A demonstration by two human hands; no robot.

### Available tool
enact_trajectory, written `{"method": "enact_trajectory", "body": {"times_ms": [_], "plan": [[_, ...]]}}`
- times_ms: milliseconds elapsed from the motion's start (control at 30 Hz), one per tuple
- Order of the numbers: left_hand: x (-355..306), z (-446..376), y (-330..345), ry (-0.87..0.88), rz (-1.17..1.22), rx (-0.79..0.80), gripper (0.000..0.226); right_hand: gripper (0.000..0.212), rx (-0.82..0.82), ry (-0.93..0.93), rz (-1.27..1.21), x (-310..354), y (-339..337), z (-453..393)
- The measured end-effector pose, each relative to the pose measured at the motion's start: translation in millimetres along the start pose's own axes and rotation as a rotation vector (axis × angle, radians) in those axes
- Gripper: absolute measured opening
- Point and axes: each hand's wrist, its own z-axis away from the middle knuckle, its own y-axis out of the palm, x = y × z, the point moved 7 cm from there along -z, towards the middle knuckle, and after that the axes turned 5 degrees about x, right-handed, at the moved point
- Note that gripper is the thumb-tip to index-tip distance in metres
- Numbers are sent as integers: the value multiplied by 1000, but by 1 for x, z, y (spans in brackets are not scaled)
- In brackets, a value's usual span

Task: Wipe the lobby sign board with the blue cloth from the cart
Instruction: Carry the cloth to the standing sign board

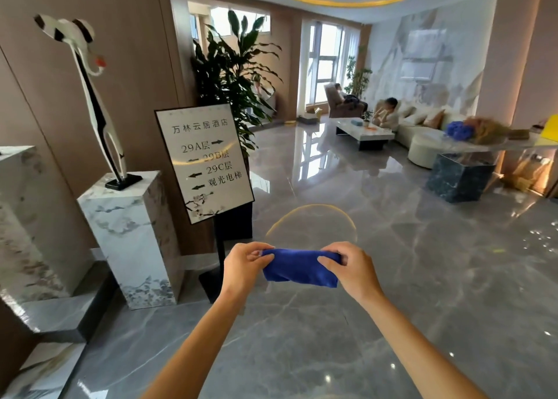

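The person holds the blue cloth point(300, 267) up in front, over the shiny grey floor point(422, 263). The left hand point(243, 266) pinches its left end and the right hand point(351, 267) pinches its right end, so both hands are closed on it. The sign board point(205, 160) stands on its pole to the left, apart from the cloth, beside a white stone block point(133, 235).
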Motion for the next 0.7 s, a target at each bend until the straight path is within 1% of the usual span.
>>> {"method": "enact_trajectory", "body": {"times_ms": [233, 333, 367, 433, 533, 600, 700], "plan": [[37, -67, -15, -66, 49, -84, 31, 4, 34, -6, 22, -12, 39, -73], [51, -97, -17, -74, 39, -118, 37, 14, 58, 20, 20, -26, 54, -108], [56, -108, -16, -79, 30, -127, 38, 14, 64, 30, 10, -32, 58, -121], [66, -131, -13, -99, 9, -148, 34, 9, 77, 39, 0, -42, 66, -150], [77, -169, -9, -114, 10, -198, 25, 7, 89, 32, -58, -57, 77, -200], [79, -195, -5, -119, 20, -232, 24, 6, 119, 29, -98, -65, 82, -234], [78, -230, 0, -164, 29, -283, 23, 4, 162, 19, -88, -78, 88, -283]]}}
